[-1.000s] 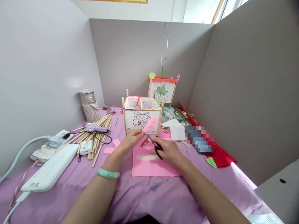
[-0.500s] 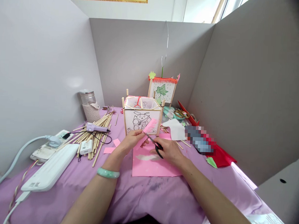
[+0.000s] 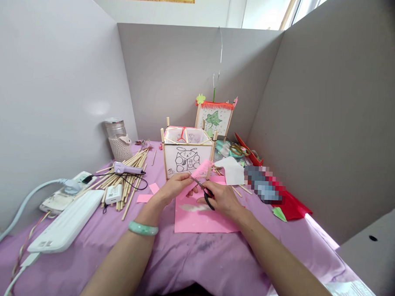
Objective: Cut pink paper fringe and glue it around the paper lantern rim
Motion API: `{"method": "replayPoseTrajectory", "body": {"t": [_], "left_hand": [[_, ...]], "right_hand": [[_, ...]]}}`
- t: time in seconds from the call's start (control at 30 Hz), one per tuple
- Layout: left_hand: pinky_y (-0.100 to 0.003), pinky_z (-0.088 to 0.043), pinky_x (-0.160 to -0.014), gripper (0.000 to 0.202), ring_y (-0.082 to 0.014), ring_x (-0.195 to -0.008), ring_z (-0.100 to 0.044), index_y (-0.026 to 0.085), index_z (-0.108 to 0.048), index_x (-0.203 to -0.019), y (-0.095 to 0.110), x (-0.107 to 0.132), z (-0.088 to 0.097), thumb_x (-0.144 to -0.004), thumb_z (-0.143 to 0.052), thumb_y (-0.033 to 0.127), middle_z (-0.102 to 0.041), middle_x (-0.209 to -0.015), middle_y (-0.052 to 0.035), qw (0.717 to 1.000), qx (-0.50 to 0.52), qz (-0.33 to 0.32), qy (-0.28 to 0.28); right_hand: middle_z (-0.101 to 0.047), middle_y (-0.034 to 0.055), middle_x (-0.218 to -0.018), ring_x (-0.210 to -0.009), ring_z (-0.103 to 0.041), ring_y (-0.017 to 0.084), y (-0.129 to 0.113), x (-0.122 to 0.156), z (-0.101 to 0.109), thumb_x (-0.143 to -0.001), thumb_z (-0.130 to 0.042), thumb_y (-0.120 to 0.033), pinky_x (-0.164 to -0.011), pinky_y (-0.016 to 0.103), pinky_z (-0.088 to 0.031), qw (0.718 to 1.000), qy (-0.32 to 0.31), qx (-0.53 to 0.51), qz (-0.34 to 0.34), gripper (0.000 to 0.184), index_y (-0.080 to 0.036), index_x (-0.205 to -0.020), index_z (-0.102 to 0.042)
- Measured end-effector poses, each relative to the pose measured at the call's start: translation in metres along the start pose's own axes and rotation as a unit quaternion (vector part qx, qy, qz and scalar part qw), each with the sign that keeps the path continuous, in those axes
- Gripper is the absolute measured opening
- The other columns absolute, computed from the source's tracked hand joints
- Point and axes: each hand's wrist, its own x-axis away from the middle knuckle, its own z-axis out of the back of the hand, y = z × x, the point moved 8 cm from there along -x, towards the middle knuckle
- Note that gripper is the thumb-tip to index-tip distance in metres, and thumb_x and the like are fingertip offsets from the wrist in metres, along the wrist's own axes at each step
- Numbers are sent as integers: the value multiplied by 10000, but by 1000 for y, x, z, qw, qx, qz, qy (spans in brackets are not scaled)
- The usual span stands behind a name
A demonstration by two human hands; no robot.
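Observation:
My left hand [image 3: 175,187] pinches a pink paper strip [image 3: 202,168] whose far end is cut into a fine fringe. Black-handled scissors [image 3: 208,200] are gripped in my right hand [image 3: 223,198], their blades at the strip's edge close to my left fingers. Beneath both hands lies a pink paper sheet [image 3: 207,222] with a pale torn-looking patch. Just behind the strip stands a lantern frame of wooden sticks [image 3: 188,158], its white panel bearing a line-drawn rabbit. A red cord hangs at the open top.
Wooden sticks [image 3: 130,193] are piled at left, with a lilac glue gun [image 3: 127,168] on them. A white power strip [image 3: 68,221] and a glass jar [image 3: 117,140] stand nearby. A finished-looking lantern [image 3: 215,118] is at the back; white paper [image 3: 231,170] and red cloth [image 3: 293,206] lie right.
The fringed end of the pink strip has shifted slightly right and down. The scissor blades have closed a little; both hands stay almost in place.

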Motion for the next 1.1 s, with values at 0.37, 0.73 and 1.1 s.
{"method": "replayPoseTrajectory", "body": {"t": [0.37, 0.73, 1.1], "left_hand": [[-271, -433, -571, 214, -118, -525, -535, 120, -597, -704, -2, 0, 0, -759, -581, 325, -639, -658, -58, 1000, 16, 2, -9], [-265, -439, -566, 230, -118, -525, -538, 120, -592, -687, 0, 0, 0, -761, -577, 337, -643, -657, -65, 1000, 7, 1, -12], [-269, -432, -575, 232, -121, -545, -538, 124, -608, -745, -2, -2, 4, -756, -589, 356, -640, -682, -52, 1000, 14, 0, 3]], "right_hand": [[-664, -1, -769, -632, -585, 130, -2, 0, 3, -781, -621, -470, -543, 217, -295, 1000, 3, 5, 6, 293, -225, -942, -627], [-656, -5, -750, -618, -576, 124, -2, -1, 4, -790, -621, -444, -537, 212, -297, 1000, -5, 8, 6, 250, -218, -897, -626], [-644, -6, -773, -645, -568, 129, 2, 1, 2, -766, -615, -505, -547, 212, -309, 1000, -10, -20, -1, 333, -229, -951, -609]]}}
